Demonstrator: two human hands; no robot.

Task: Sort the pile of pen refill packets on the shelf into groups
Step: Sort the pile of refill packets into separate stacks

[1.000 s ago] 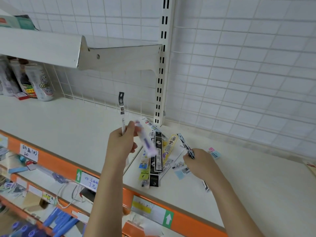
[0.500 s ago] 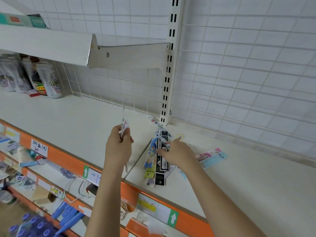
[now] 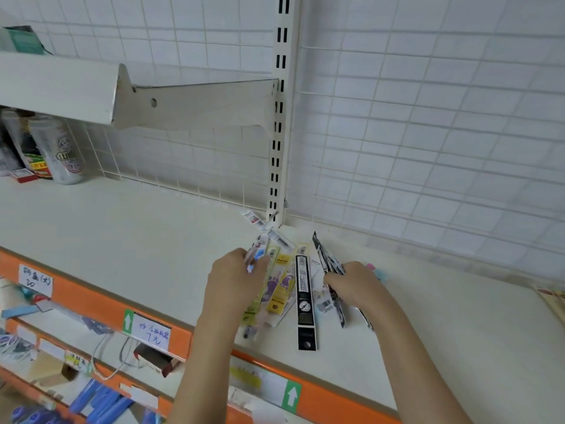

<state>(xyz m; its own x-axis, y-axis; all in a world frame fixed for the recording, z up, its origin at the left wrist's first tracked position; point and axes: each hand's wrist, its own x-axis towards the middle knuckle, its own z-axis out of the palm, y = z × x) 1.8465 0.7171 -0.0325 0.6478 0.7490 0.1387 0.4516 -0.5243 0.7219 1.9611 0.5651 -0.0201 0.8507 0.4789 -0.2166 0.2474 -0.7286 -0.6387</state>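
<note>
1. The left hand (image 3: 235, 278) pinches slim refill packets (image 3: 256, 250) in closed fingers, at the pile's left edge.
2. The pile (image 3: 282, 278) lies on the shelf (image 3: 128, 240), between both hands.
3. The right hand (image 3: 356, 284) grips black patterned packets (image 3: 325, 255), fingers curled shut.

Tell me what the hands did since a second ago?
The left hand came down from holding packets up to the pile on the shelf. The right hand holds dark packets again. The long black packet stayed flat.
</note>
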